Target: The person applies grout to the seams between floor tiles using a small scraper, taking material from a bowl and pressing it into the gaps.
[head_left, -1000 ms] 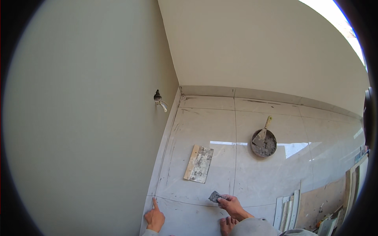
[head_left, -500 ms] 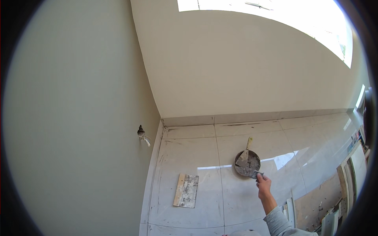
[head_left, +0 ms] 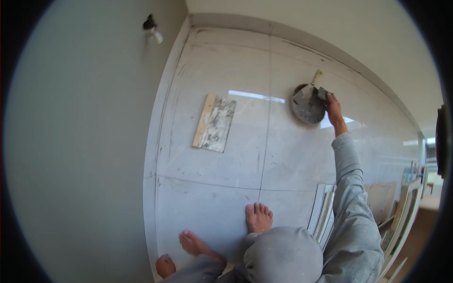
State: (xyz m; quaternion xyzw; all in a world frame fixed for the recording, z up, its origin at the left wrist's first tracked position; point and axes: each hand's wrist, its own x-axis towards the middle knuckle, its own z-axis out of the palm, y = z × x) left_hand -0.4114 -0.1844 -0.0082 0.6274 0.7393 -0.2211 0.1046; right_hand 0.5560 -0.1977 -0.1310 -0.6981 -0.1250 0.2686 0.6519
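Note:
My right hand (head_left: 334,109) is closed on a small dark grey flat piece (head_left: 323,93); its kind is unclear. It is held over the right rim of a round, shallow bowl (head_left: 297,116) with grey paste (head_left: 310,111) in it. A putty knife (head_left: 303,95) with a yellowish handle leans in the bowl, its blade in the paste and its handle past the far rim. At the lower left edge, a rounded bit of skin looks like my left hand (head_left: 165,266); its fingers cannot be made out.
A wide, smeared scraper (head_left: 218,124) with a wooden edge lies on the tiled floor (head_left: 245,165), left of the bowl. My bare feet and bent knee (head_left: 283,254) are near. Boards and trim strips (head_left: 322,212) lean at right. A cable hole (head_left: 150,22) opens in the left wall.
The view has tipped downward, bringing my feet and knee in. My right hand has gone from the bowl's near rim to its right side, still holding the grey piece.

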